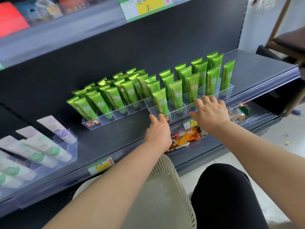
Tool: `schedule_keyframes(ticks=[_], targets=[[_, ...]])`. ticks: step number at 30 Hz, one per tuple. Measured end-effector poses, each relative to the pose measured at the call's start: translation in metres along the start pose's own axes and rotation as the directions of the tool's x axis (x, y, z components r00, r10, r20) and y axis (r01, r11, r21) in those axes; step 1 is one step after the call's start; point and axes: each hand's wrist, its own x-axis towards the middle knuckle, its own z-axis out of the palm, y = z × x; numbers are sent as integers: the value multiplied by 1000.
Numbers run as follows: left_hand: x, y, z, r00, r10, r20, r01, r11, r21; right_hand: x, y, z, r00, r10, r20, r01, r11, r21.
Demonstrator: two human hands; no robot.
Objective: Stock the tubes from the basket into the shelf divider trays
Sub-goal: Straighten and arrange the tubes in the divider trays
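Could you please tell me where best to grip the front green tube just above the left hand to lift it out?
Pinch the front green tube by its flat upper end, coming from above and in front. Its lower part sits walled in the clear divider tray, and other tubes stand close behind, so only the top is free.
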Motion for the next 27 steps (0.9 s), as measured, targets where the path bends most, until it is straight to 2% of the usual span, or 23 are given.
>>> schedule_keyframes(ticks=[18, 23, 27], targets=[[10, 16, 0, 999, 33, 0, -33, 999, -10, 0, 11, 2, 997, 58, 54, -59, 998, 16], [10, 2, -1, 997, 81, -11, -81, 995, -56, -8, -4, -4, 999, 24, 36, -23, 1000, -2], [9, -16, -2, 997, 65, -45, -70, 990, -124, -17, -28, -15, 995, -81, -57, 80, 997, -15]])
